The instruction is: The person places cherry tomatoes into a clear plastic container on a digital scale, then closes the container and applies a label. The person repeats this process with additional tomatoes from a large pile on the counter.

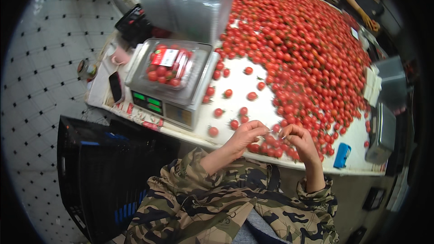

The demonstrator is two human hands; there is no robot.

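Note:
Above the front edge of the white table [237,74], my left hand [241,137] pinches a thin whitish piece between thumb and fingertips. My right hand [300,139], a short way to its right, also pinches a thin whitish bit; the picture is too small to tell what it is, or whether both are one piece. Beneath and between the hands lie loose cherry tomatoes [276,152], somewhat hazy there. Left of my hands stands a digital scale [178,113] with lit green displays. On its pan rests a clear plastic clamshell [169,66] of cherry tomatoes, bearing a red and white label.
A large tomato heap [298,40] covers the table's right side. Stacked clear plastic containers [190,6] stand behind the scale, a phone [116,86] and pink mug [119,55] left of it. Black crates [98,162] sit left of me. A blue object [342,155] lies right. A person [361,3] stands across.

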